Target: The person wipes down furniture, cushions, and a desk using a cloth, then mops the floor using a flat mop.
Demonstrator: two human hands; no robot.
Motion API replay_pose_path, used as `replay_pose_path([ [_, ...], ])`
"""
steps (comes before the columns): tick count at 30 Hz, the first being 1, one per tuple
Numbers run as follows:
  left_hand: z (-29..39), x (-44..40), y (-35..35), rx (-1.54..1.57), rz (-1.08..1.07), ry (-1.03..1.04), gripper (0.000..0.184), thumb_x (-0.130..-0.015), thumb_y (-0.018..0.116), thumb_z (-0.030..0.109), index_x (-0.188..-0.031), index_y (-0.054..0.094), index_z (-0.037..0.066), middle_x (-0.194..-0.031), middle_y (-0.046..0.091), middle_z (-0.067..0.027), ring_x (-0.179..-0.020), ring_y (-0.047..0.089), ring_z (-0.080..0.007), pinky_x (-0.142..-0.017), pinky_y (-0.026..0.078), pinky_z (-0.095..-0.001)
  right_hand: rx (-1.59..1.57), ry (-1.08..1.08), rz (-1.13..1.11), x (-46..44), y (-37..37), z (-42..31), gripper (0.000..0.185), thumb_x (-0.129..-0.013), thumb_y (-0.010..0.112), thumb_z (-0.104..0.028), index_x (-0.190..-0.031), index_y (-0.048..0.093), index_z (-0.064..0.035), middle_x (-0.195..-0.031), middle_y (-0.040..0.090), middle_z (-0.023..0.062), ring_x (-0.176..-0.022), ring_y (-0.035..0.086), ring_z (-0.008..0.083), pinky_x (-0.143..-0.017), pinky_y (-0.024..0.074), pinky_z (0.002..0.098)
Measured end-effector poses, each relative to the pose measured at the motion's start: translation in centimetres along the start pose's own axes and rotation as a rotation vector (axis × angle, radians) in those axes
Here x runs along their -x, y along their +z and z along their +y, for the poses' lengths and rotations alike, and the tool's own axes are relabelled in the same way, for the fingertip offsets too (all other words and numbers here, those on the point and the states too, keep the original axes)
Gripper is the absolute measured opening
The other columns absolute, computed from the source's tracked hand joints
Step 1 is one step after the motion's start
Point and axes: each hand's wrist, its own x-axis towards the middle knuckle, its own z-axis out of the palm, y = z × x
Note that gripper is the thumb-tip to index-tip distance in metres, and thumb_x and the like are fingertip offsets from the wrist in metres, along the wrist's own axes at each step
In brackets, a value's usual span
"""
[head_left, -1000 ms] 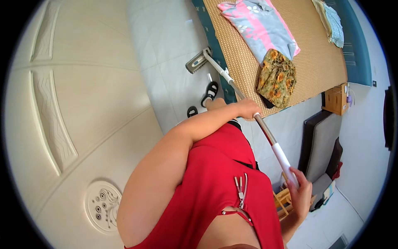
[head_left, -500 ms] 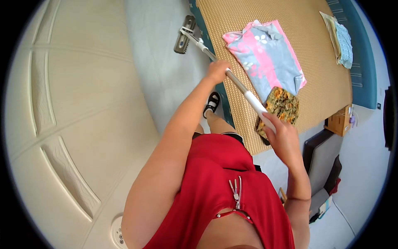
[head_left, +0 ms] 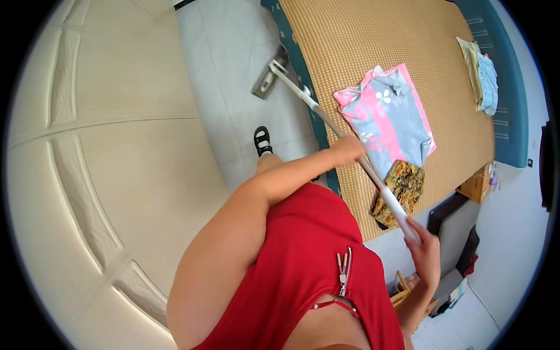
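One mop runs slantwise through both hands, its head beyond the left hand, near the bed's edge; the head seems to rest on the floor tiles, though its dark far end is hard to make out. Gripping the metal pole, the left hand has its fingers curled round it. Lower down, the right hand is closed about the end of the white grip. Just past the pole, between the two hands, a patterned cloth lies on the bed. Next to that, farther out from the left hand, is a pink-and-grey blanket. A sandalled foot stands between the left hand and the cream cabinet. Beyond the right hand are a grey cushioned seat and a wooden box.
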Motion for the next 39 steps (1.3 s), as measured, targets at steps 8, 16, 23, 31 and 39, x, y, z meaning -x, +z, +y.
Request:
replay_pose_path([
  [8, 0.3, 1.3, -8.9, 0.16, -0.378, 0.303, 0.015, -0.071, 0.071, 0.016, -0.082, 0.063, 0.011, -0.082, 0.066, -0.0106, -0.083, 0.066, -0.0332, -0.068, 0.05, -0.0484, 0.035, 0.277, 0.055, 4.8, -0.2, -12.1, 0.035, -0.085, 0.064, 0.001, -0.12, 0.068, -0.004, -0.07, 0.066, 0.0154, -0.06, 0.062, 0.0205, -0.061, 0.0493, 0.033],
  [16, -8.3, -0.1, -16.9, 0.123, -0.234, 0.188, 0.015, -0.07, 0.07, 0.009, -0.083, 0.061, 0.009, -0.086, 0.067, -0.0102, -0.086, 0.065, -0.035, -0.075, 0.051, -0.0479, 0.106, 0.067, 0.084, -3.6, -0.5, -20.1, 0.038, -0.081, 0.069, -0.001, -0.119, 0.066, -0.0041, -0.076, 0.065, 0.0212, -0.064, 0.066, 0.0286, -0.062, 0.0497, 0.0362],
  [23, -21.6, -3.9, -23.7, 0.174, 0.094, -0.019, 0.018, -0.068, 0.072, 0.005, -0.081, 0.06, 0.009, -0.084, 0.064, -0.0087, -0.09, 0.062, -0.0333, -0.077, 0.048, -0.0445, 0.342, -0.343, 0.103, -19.1, -2.0, -26.7, 0.039, -0.079, 0.074, -0.011, -0.118, 0.067, -0.0107, -0.073, 0.063, 0.0161, -0.064, 0.062, 0.0349, -0.058, 0.0475, 0.0415],
  [31, -27.9, -10.8, -29.8, 0.175, 0.165, -0.068, 0.018, -0.068, 0.072, 0.004, -0.078, 0.059, 0.011, -0.078, 0.062, -0.0069, -0.083, 0.061, -0.0308, -0.071, 0.047, -0.0435, 0.518, -0.472, -0.012, -30.4, -11.0, -33.3, 0.04, -0.074, 0.077, -0.013, -0.113, 0.068, -0.0148, -0.066, 0.058, 0.0101, -0.057, 0.058, 0.0308, -0.053, 0.0443, 0.041],
  [39, -31.5, -14.4, -32.5, 0.164, 0.108, -0.183, 0.016, -0.067, 0.072, 0.003, -0.078, 0.063, 0.01, -0.078, 0.065, -0.0078, -0.081, 0.063, -0.0315, -0.07, 0.049, -0.0437, 0.434, -0.492, 0.036, -38.5, -13.8, -32.8, 0.041, -0.075, 0.077, -0.018, -0.114, 0.068, -0.0165, -0.064, 0.059, 0.0085, -0.056, 0.058, 0.0288, -0.052, 0.0439, 0.0406],
])
